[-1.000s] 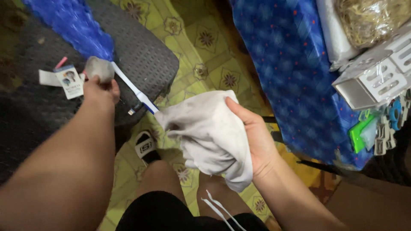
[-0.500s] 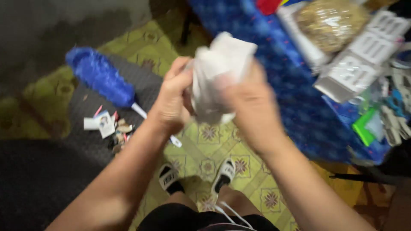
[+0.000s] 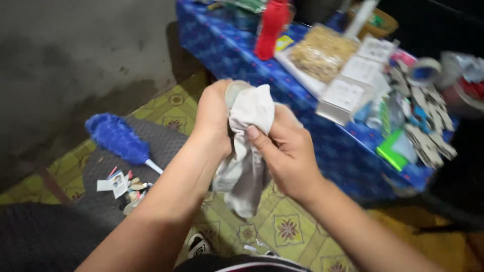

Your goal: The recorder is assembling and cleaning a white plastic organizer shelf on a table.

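Between my two hands, held up at chest height above the floor, is a pale grey cloth (image 3: 245, 151), soft and crumpled, its loose end hanging down. My left hand (image 3: 216, 117) is clenched around the upper bunch, where a small rounded pale object (image 3: 235, 90) shows at the top; what it is, I cannot tell. My right hand (image 3: 285, 151) grips the cloth from the other side, thumb pressed flat on the fabric, apparently to work it against that object. Below lies yellow patterned flooring (image 3: 287, 229) and a dark ribbed mat (image 3: 166, 143), with a fluffy blue duster (image 3: 115, 137) and small scraps (image 3: 123, 186) on it. To my right stands a table under a blue cover (image 3: 242, 45), crowded with a red bottle (image 3: 271, 27), a clear bag (image 3: 322, 50) and white boxes (image 3: 348, 93).
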